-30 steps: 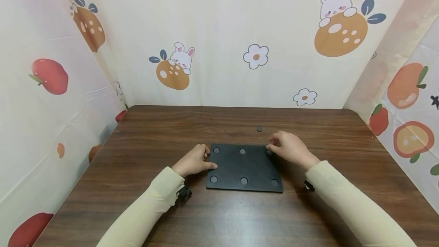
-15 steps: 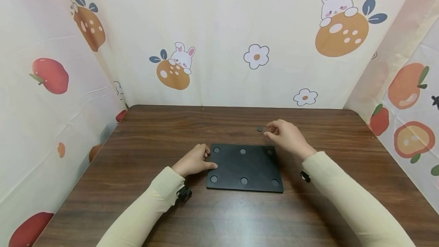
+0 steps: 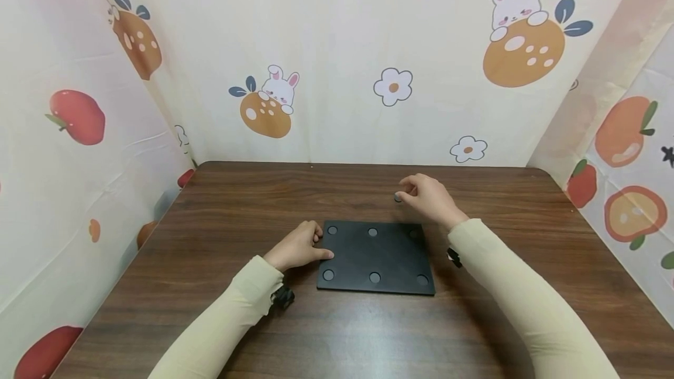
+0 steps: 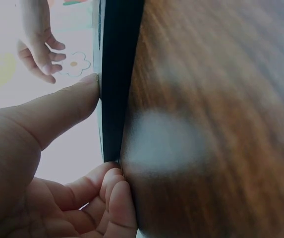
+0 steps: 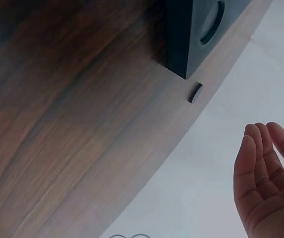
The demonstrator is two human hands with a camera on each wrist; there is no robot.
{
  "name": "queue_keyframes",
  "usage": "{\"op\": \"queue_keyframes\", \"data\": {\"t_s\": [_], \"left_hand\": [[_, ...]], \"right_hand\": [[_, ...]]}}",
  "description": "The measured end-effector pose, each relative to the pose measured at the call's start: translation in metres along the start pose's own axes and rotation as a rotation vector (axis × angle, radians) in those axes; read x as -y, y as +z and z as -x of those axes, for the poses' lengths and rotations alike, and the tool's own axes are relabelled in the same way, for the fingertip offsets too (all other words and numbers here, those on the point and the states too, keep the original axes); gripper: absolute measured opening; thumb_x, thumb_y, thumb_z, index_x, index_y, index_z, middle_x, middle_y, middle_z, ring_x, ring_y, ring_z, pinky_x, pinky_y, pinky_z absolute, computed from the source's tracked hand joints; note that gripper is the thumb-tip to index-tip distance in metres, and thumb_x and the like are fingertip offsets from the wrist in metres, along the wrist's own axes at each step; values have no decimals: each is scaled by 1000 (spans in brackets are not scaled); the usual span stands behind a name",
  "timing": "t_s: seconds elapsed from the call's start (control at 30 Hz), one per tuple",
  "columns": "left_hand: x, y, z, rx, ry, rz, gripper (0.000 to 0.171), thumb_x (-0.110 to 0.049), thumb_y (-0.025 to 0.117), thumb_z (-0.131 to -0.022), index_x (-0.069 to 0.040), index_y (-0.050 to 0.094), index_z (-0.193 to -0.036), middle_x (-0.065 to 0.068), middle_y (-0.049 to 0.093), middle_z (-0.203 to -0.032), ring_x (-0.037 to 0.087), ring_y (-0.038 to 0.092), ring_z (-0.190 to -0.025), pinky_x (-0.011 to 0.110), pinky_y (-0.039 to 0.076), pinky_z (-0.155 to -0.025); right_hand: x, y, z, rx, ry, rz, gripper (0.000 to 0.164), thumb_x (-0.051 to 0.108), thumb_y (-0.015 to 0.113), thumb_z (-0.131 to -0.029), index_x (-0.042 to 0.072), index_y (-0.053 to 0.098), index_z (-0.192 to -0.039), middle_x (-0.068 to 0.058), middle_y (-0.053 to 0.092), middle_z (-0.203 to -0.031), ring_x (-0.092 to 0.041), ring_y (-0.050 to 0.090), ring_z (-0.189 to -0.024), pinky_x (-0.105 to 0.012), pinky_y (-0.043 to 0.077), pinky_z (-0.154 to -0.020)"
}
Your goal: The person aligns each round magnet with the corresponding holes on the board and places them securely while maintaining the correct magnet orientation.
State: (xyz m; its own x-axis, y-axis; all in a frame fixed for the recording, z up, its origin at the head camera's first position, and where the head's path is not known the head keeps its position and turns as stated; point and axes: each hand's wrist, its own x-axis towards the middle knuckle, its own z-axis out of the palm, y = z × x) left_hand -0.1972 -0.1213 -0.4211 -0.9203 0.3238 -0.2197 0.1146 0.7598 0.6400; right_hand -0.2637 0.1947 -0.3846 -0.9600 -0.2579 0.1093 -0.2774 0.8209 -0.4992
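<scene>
A flat black board (image 3: 379,259) with several round recesses lies on the table. My left hand (image 3: 297,244) holds its left edge, thumb on the top face and curled fingers against the side; the left wrist view shows this thumb (image 4: 72,109) close up. Behind the board a small dark disc (image 3: 397,198) lies on the wood, partly covered by my right hand (image 3: 426,195) in the head view. That hand hovers over it with thumb and fingers apart. From the right wrist, the disc (image 5: 195,93) shows near a board corner, with the right-hand fingers (image 5: 253,163) away from it.
The brown wooden table (image 3: 253,192) reaches back to a pale curtain (image 3: 337,75) printed with rabbits, fruit and flowers. More printed cloth hangs at the left (image 3: 79,192) and right sides. Both forearms wear pale yellow sleeves (image 3: 231,303).
My right hand has gone from the board's far right corner, back and to the left, to the small disc. The left hand and the board stay where they were.
</scene>
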Motion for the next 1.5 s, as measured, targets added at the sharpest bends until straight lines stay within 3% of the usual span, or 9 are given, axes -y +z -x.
{"op": "queue_keyframes", "data": {"t_s": [0.6,0.9,1.5], "left_hand": [[1,-1,-1,-2,10,-4,50,-33,79,-83,-5,54,-117,6,52,-109,18,51,-94,37,46,-83],[-1,-1,0,3,4,3,51,-32,79,-83,-5,54,-119,7,52,-111,19,51,-95,37,47,-83],[0,0,1,1,-6,1,52,-32,79,-84,-4,53,-119,8,52,-111,19,52,-96,37,47,-85]], "right_hand": [[-15,18,-22,41,86,35,37,22,65,-95,1,62,-126,-17,66,-111,-31,64,-97,-48,52,-86],[-20,23,-28,138,97,104,34,21,64,-95,1,64,-122,-21,65,-119,-36,63,-108,-52,50,-93],[-21,26,-34,157,125,147,27,16,63,-95,0,67,-117,-20,67,-114,-34,63,-102,-50,50,-91]]}}
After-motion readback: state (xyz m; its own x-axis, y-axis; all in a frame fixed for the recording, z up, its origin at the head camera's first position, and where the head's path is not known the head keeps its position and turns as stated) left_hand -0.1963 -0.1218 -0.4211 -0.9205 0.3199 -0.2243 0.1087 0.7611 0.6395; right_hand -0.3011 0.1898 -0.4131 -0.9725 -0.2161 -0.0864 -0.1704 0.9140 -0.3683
